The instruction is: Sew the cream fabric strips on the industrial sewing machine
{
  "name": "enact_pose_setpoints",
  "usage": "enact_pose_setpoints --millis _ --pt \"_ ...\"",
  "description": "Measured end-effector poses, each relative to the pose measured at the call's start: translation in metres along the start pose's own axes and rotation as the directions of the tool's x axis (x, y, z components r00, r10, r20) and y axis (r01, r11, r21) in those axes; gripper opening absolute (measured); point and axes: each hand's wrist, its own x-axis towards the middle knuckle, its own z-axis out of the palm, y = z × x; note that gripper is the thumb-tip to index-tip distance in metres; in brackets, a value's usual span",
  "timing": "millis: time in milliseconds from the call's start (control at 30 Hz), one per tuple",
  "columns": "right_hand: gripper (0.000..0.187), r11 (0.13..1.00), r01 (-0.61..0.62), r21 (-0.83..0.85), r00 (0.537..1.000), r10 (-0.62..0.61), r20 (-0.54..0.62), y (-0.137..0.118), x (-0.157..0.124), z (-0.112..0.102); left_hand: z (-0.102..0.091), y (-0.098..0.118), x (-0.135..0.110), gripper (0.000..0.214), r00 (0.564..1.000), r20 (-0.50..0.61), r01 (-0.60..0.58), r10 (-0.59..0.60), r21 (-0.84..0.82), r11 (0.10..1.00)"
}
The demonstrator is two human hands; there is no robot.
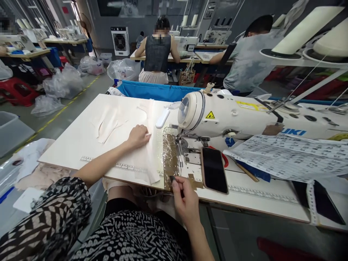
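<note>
My left hand (pixel 138 136) rests on the white table with its fingers curled at the edge of a thin pale pink fabric piece (pixel 148 159). The fabric lies lengthwise left of the needle area and reaches toward the front edge. At that edge, my right hand (pixel 186 197) pinches a small dark flat thing (pixel 172 178) between thumb and finger; its kind is too small to tell. Beyond it, brown tape (pixel 170 156) covers the bed of the white sewing machine (pixel 217 112). More pale fabric pieces (pixel 108 123) lie left of my left hand.
A black phone (pixel 214 169) lies right of the needle area. Printed sheets (pixel 293 154) and a wooden-handled tool (pixel 247 172) are farther right. A white oblong object (pixel 162 118) sits behind the tape. Thread cones (pixel 307 29) stand above. Other people work at machines ahead.
</note>
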Motion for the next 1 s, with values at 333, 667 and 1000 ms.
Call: enact_pose_setpoints --millis 333,667,1000 --pt "0.026 0.220 -0.601 0.768 0.798 0.116 0.592 -0.046 0.024 0.044 -0.046 -0.025 -0.169 0.009 0.785 0.406 0.158 0.468 -0.862 0.482" --pt "0.032 0.526 -0.224 0.821 0.930 0.367 0.019 -0.052 0.000 -0.003 -0.020 -0.043 -0.210 0.036 0.553 0.592 0.321 0.587 -0.801 0.506" --pt "0.041 0.668 -0.432 0.606 0.527 0.733 -0.431 0.044 -0.125 -0.068 0.139 0.002 -0.150 0.026 0.623 0.519 -0.244 0.585 -0.582 0.776"
